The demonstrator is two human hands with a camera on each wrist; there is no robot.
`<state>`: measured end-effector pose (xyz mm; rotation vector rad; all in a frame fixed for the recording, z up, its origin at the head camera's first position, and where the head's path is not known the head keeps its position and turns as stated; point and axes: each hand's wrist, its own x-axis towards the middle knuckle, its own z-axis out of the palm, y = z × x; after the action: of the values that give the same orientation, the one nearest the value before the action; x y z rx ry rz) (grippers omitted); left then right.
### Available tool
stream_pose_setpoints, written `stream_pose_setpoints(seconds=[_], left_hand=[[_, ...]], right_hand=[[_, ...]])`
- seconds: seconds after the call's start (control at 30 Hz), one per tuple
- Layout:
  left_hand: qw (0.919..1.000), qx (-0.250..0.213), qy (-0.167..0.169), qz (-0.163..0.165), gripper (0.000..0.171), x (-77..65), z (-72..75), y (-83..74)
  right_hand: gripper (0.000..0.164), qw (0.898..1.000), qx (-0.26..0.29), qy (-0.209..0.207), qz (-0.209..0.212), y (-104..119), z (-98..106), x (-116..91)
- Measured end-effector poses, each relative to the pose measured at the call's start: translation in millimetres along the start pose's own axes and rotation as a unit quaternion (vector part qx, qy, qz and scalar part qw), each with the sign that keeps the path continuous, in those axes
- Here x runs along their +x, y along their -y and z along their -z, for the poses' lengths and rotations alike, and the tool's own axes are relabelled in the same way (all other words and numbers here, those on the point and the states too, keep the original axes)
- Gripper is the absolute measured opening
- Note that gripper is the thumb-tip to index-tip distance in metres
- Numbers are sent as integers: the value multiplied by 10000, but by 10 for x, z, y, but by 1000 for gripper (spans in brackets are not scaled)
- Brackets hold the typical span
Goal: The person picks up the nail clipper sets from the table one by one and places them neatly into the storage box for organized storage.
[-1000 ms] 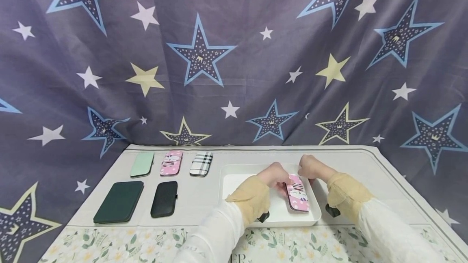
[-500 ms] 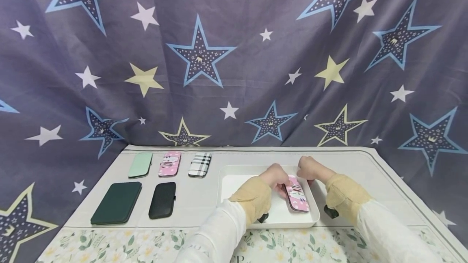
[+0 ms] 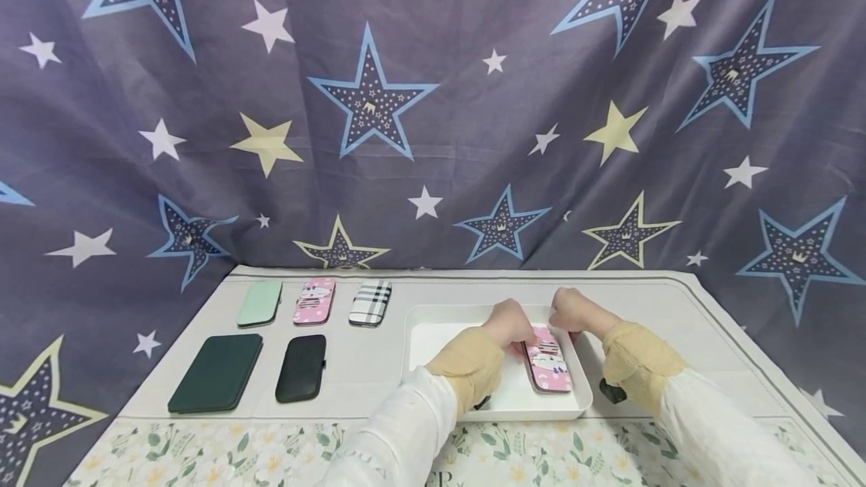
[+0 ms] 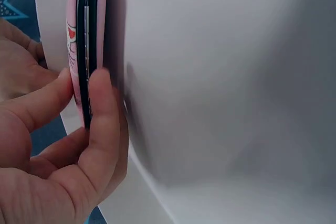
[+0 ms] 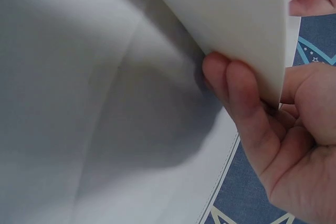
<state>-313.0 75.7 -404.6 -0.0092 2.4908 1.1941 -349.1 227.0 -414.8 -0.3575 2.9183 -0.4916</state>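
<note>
A slim pink case with a cartoon cat print point(image 3: 549, 361) is in the right part of the white tray point(image 3: 433, 312). My left hand point(image 3: 509, 323) pinches its far end; the left wrist view shows the thumb on the printed face of the pink case point(image 4: 72, 30) and the fingers on its other face. A dark seam with a thin metal strip runs along the case's edge there. My right hand point(image 3: 580, 311) grips the tray's far right corner. In the right wrist view its fingers curl under the tray wall point(image 5: 241, 19), with the thumb side partly hidden.
Left of the tray lie a mint green case point(image 3: 260, 304), another pink case point(image 3: 314, 302), a plaid case point(image 3: 370, 303), a dark green case point(image 3: 216, 373) and a black case point(image 3: 301, 368). A star-print curtain point(image 3: 433, 134) hangs behind the table.
The left hand's fingers show less beside the pink case than before, while the case stays at nearly the same spot in the tray. The right hand keeps its grip on the corner.
</note>
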Motion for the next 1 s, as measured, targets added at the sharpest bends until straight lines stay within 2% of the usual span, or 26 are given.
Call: stream_pose_setpoints(seconds=[0.23, 0.53, 0.8, 1.0], left_hand=[[9984, 449, -324, -101, 33, 38, 4, 3], [9935, 995, -521, -205, 45, 40, -15, -10], [9911, 1224, -479, -208, 31, -33, -17, -49], [9899, 1369, -106, -356, 26, -62, 55, -67]], right_hand=[[16, 10000, 23, 46, -54, -3, 6, 2], [14, 9999, 113, 61, -53, 2, 7, -4], [14, 9997, 220, 113, -82, 4, 8, -15], [16, 9998, 172, 80, -38, 15, 15, -21]])
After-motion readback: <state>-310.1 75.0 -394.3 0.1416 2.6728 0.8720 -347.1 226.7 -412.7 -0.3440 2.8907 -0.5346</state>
